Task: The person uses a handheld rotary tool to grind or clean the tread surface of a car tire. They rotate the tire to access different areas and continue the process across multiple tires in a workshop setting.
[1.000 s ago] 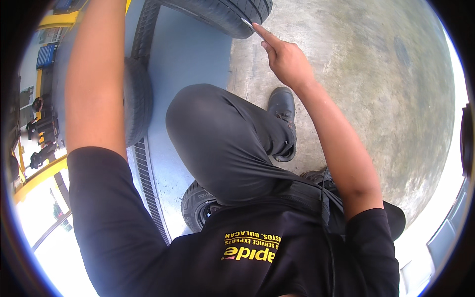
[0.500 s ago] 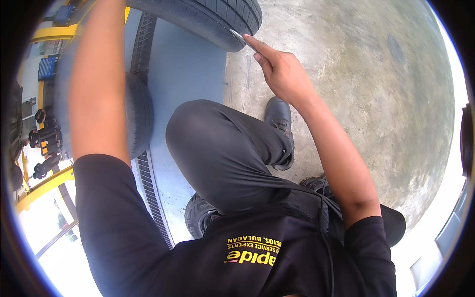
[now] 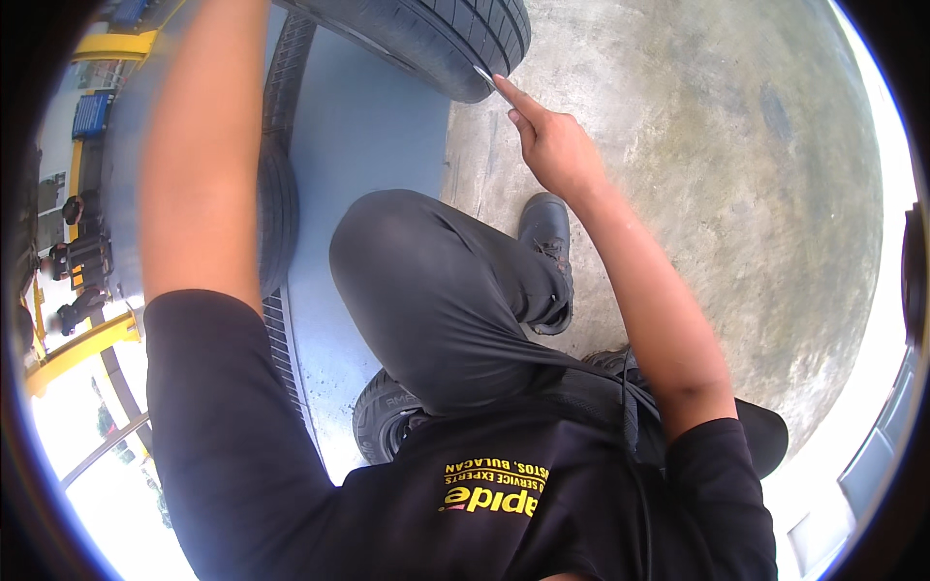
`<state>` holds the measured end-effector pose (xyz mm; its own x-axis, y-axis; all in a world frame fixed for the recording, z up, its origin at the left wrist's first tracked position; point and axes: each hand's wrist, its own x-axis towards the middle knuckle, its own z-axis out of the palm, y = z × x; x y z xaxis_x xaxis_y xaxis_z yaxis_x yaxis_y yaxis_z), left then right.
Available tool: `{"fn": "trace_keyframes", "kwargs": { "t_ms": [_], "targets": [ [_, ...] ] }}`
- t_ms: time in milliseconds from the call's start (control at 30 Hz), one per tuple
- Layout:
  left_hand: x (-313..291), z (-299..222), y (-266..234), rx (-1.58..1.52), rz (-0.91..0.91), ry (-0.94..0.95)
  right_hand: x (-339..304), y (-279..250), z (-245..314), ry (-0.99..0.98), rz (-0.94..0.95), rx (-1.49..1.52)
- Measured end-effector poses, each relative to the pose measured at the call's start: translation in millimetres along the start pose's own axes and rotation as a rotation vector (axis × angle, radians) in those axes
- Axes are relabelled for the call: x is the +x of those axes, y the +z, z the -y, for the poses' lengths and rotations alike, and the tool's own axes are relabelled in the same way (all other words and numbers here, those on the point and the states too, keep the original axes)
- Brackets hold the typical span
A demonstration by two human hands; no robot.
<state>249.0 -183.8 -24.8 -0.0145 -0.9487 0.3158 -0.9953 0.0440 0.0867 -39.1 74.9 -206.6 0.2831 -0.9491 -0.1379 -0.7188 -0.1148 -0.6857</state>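
My right hand [image 3: 560,147] is closed around a thin, shiny metal tool [image 3: 492,83], the index finger stretched along it. The tool's tip lies at the sidewall edge of a large black tire [image 3: 436,44] at the top of the view. Whether it touches the rubber I cannot tell for sure. Most of the tool is hidden in my grip. My left forearm [image 3: 203,155] reaches up past the upper edge, so the left hand itself is out of the picture.
Another tire [image 3: 278,213] stands behind my left forearm, and one more [image 3: 383,421] is by my bent knee [image 3: 387,232]. A floor grate [image 3: 281,334] runs along the blue floor [image 3: 358,126]. Yellow frames [image 3: 116,46] and several people are at the far left.
My right hand and the tool have shifted slightly right and down in view. The large tire also sits a little further right. The grip is unchanged.
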Motion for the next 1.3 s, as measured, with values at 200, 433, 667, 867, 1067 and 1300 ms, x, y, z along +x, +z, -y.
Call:
{"fn": "trace_keyframes", "kwargs": {
  "t_ms": [200, 433, 667, 867, 1067, 1300],
  "targets": [
    [-4.5, -1.5, 9.2, 0.043, -0.02, 0.05, -34.3, 40.6, -113.1, 0.275, 0.203, -0.167],
    [-3.2, 10.4, -7.9, -0.049, 0.041, -0.01, -15.9, -6.7, -8.4, 0.049, 0.022, 0.078],
    [3.0, 6.3, -3.5, -0.079, 0.06, 0.001, 6.8, 18.0, -18.8, -0.079, -0.066, 0.097],
    [13.1, 7.7, 2.6, -0.097, 0.093, 0.029, -3.7, 64.8, -94.2, 0.176, 0.145, -0.162],
    [9.9, 4.3, 1.4, -0.157, 0.077, -0.024, -40.6, 47.7, -105.3, 0.246, 0.06, -0.008],
    [24.0, 26.1, 4.0, -0.21, 0.078, 0.094, 3.6, 12.0, -4.3, -0.024, -0.051, 0.097]
  ]
}}
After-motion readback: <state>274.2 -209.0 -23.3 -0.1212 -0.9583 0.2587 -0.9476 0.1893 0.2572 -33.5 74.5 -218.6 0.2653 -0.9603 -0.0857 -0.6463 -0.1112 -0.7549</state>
